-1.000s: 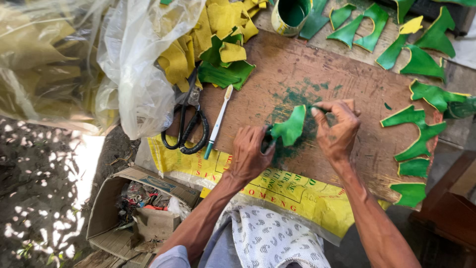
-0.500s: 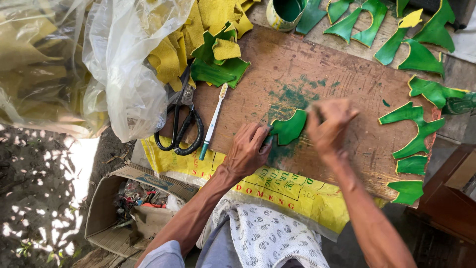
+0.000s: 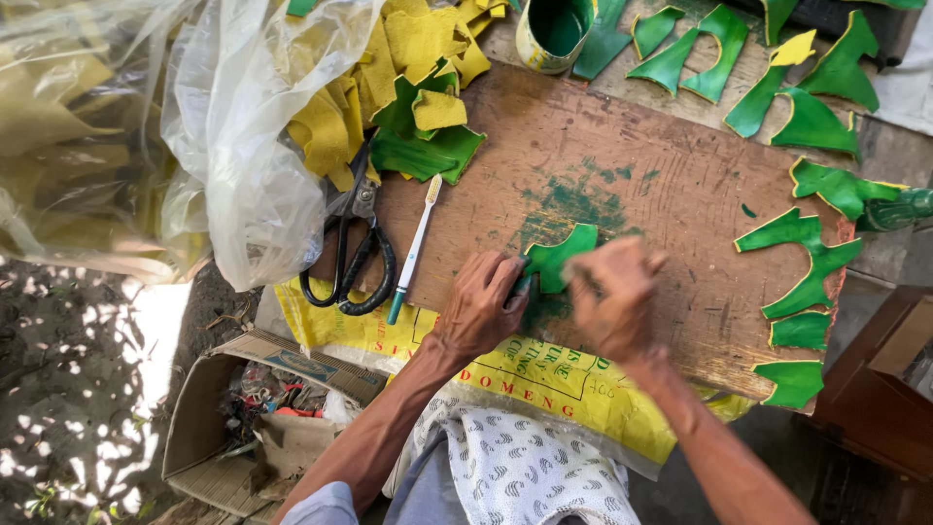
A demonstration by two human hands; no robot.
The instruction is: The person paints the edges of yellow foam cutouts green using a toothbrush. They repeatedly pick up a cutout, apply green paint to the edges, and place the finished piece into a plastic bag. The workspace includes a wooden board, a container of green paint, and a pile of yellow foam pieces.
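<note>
- Left hand (image 3: 481,306) lies at six o'clock on the brown board (image 3: 671,194), fingers curled and pressed down on the lower edge of a green cut piece (image 3: 562,255)
- Right hand (image 3: 614,297) is just beside it at three o'clock; blurred, so its grip cannot be told
- Toothbrush (image 3: 413,248) and black scissors (image 3: 352,262) lie at nine o'clock; green-stained cup (image 3: 554,31) at twelve; more green pieces (image 3: 802,262) dry at three

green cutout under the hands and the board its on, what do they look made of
Green cutout: probably thin leather or foam sheet, matte green coat; the unpainted yellow pieces curl softly. Board: wood or plywood, worn brown, scratched, smeared with green. Left hand pins the cutout; right hand is blurred.
</note>
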